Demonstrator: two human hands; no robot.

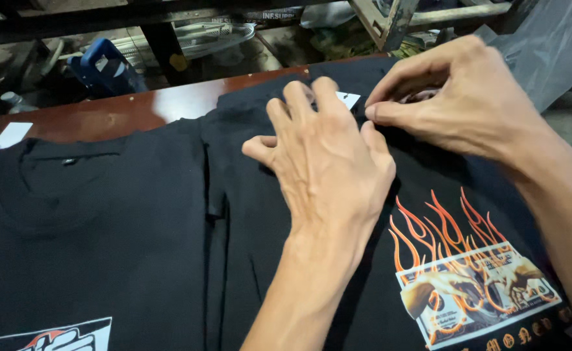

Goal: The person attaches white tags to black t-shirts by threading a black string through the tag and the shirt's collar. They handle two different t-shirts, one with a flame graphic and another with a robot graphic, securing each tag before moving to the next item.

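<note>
Where the view begins, nearest the person, two black T-shirts lie flat side by side on a reddish-brown wooden tabletop (136,107), both of soft matte knit. The right-hand T-shirt (279,247) carries a print (474,286) of orange flames curling over a pale rectangular picture, low on its front. The left-hand T-shirt (84,227) shows only a corner of a white and red print at the bottom edge of the view. Each shirt runs lengthwise away from the person, with its neck end pointing toward the far edge of the tabletop.

Farther up the right-hand shirt, the left hand (328,162) rests palm down on the cloth, fingers spread and lightly bent, pressing the fabric just below the neck. Its fingertips reach a small white tag (349,99) lying at the collar. Just beside it, the right hand (458,97) has thumb and forefinger pressed together in a tight grip, pinching at the collar fabric close to that tag; what exactly sits between them is hidden.

Two more white paper tags (3,138) lie at the far left of the tabletop. Beyond the edge, in dim clutter, stand a white fan guard (201,36), a blue object (107,65) and grey plastic sheeting (546,45).
</note>
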